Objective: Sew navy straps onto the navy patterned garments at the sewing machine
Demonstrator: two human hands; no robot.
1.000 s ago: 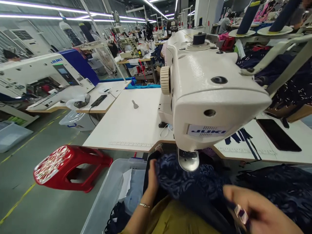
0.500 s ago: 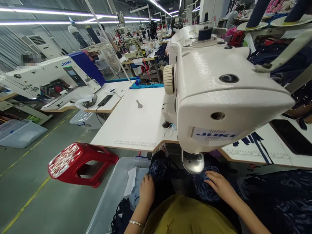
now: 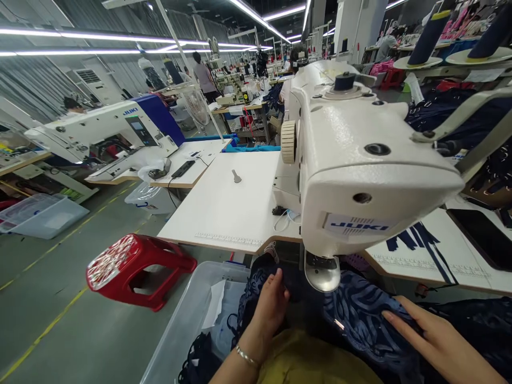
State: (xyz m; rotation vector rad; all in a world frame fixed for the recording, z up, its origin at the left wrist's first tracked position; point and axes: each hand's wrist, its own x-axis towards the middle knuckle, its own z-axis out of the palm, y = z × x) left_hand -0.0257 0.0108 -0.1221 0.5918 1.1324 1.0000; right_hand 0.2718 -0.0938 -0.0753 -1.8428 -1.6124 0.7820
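Note:
A navy lace garment (image 3: 360,312) with a swirling pattern lies over my lap beneath the sewing machine head (image 3: 372,176). My right hand (image 3: 430,333) grips its right part, thumb on top and the other fingers partly hidden by cloth. On the left, my left hand (image 3: 270,301) is closed with the thumb up, at the dark cloth just left of the round metal plate (image 3: 323,274). The fabric between its fingers is mostly hidden. A small shiny spot shows on the lace near its middle.
A clear plastic bin (image 3: 188,304) with dark straps and paper stands at my left, beside a red stool (image 3: 140,269). The white tabletop (image 3: 224,208) carries a grey metal tool (image 3: 236,176). Navy strips (image 3: 428,245) and a black phone (image 3: 482,237) lie right.
My right hand has moved right and pulled the lace garment outward, spreading it below the machine. My left hand has risen and shifted right, now closed. The view has tilted slightly.

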